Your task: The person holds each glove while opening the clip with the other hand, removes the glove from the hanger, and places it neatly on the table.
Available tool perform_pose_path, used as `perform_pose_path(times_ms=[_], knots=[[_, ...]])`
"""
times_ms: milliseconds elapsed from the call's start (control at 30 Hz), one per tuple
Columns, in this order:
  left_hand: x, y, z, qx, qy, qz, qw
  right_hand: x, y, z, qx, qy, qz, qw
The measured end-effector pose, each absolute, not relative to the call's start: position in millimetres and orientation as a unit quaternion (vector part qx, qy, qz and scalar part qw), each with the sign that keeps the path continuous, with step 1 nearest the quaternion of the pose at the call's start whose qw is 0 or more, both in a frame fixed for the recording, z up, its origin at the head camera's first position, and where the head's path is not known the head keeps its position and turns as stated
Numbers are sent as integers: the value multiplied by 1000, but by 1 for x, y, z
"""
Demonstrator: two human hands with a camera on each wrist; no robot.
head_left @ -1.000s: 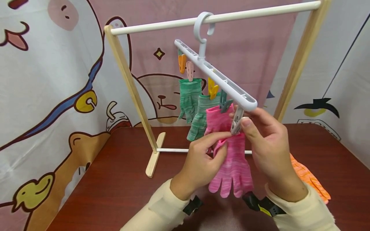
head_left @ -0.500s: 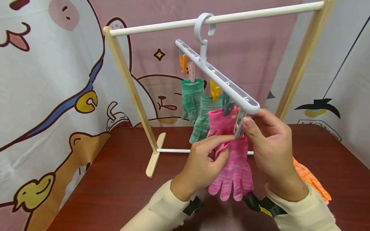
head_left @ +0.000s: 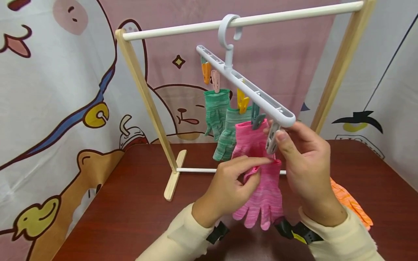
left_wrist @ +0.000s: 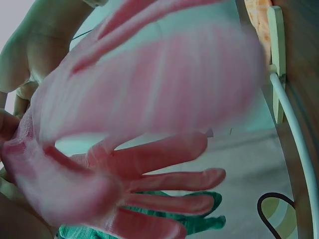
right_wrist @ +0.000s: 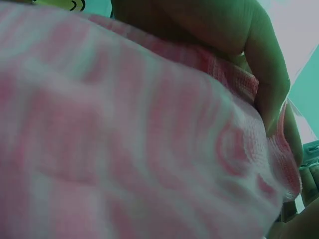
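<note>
Pink glove (head_left: 263, 197), left hand (head_left: 226, 185) pinching its edge, narrow gap below grey clip (head_left: 271, 140), right hand (head_left: 307, 163) gripping clip

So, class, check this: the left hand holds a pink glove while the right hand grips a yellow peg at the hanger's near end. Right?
One colour is wrong: in the head view, the left hand holds a pink glove while the right hand grips a grey peg, not yellow, at the near end of the hanger.
</note>
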State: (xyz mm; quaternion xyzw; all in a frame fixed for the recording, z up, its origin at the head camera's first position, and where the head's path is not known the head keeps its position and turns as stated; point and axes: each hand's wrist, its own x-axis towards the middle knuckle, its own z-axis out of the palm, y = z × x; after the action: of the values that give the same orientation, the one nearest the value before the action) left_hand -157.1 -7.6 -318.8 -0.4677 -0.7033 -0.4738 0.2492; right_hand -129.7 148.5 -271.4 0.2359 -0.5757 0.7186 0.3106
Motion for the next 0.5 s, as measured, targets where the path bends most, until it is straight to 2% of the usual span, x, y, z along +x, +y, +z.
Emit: perform_pose_path(times_ms=[267,500], knots=[[-157,-7,-320,-441,-704,-498,249,-127,149,-269,192,-601,717,297],[-158,-10,-320,-421,-704,-517,244,-126,146,-269,196,-597,715,308]])
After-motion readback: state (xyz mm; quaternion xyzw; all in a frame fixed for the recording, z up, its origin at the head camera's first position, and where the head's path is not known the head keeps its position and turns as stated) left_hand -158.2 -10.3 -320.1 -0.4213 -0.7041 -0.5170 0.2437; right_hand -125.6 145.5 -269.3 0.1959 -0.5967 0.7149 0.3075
